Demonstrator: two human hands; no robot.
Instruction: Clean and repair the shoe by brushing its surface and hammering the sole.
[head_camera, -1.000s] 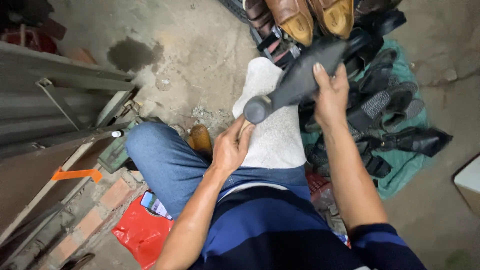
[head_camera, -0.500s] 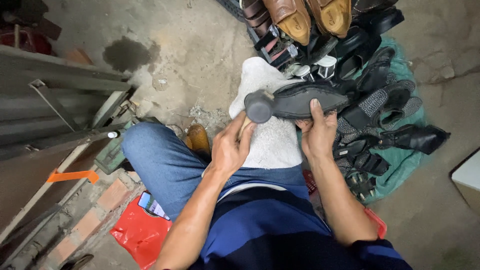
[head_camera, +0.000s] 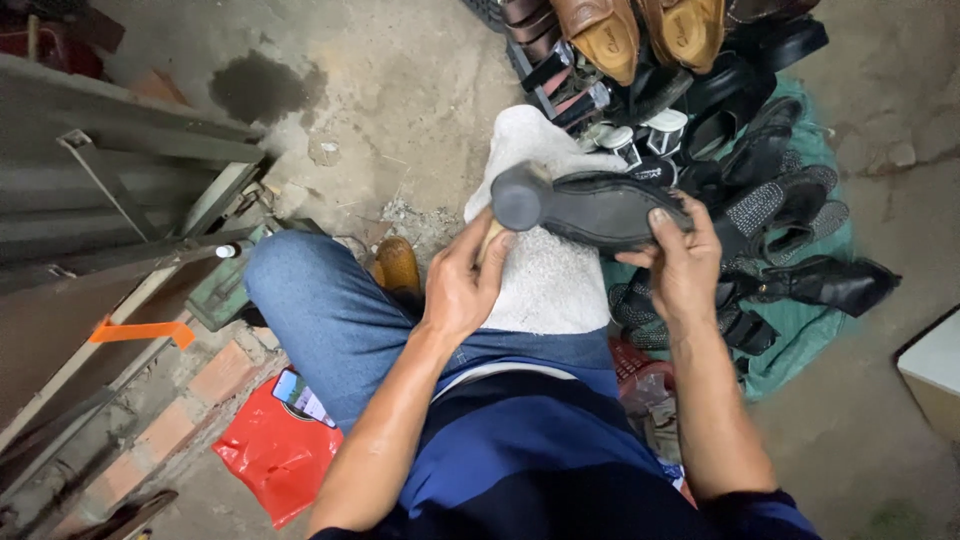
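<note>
Black heeled shoe sole-up over the white cloth on the lap. Right hand fingers curled around its toe end; left hand pinches something small — unclear what — beneath the heel. Best kept steady.

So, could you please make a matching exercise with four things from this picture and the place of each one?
Things:
1. black shoe
2. white cloth
3. red bag
4. tan shoes

Places:
A. on the ground beside the bricks, lower left
B. at the top, at the far end of the shoe pile
C. held sole up in the right hand
D. over the person's knee

Pairs: 1-C, 2-D, 3-A, 4-B
</note>
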